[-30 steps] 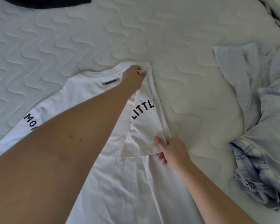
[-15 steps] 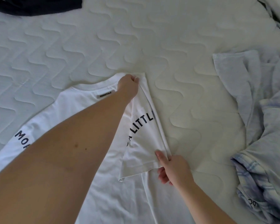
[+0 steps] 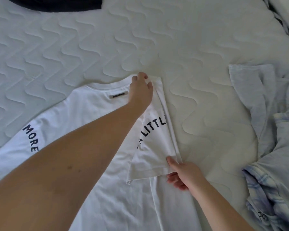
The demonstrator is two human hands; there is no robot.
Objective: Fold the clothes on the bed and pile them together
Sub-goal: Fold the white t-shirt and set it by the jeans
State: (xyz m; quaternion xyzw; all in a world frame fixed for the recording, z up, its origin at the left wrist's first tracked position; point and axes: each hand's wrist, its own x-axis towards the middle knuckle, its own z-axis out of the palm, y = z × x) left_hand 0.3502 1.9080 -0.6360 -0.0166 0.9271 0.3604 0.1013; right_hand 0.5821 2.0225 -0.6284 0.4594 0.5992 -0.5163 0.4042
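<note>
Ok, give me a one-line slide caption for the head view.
Both hands, left and right, fold a white T-shirt's sleeve inward on a quilted bed.

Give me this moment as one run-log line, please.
step: folding sleeve inward | left hand: holds white T-shirt shoulder | right hand: pinches sleeve hem | blue clothes: unfolded

The white T-shirt [image 3: 93,114] in the middle of the frame is smooth, matt cotton-like cloth with fine creases, flat black printed letters and a small grey woven-looking label [image 3: 118,94] at the ribbed neckline. The bed [image 3: 90,39] is covered in matt white quilted fabric, stitched in a raised wavy pattern. At the right lies soft, crumpled pale blue cloth [image 3: 265,104], partly checked. A dark, matt garment [image 3: 57,3] shows at upper left.
</note>
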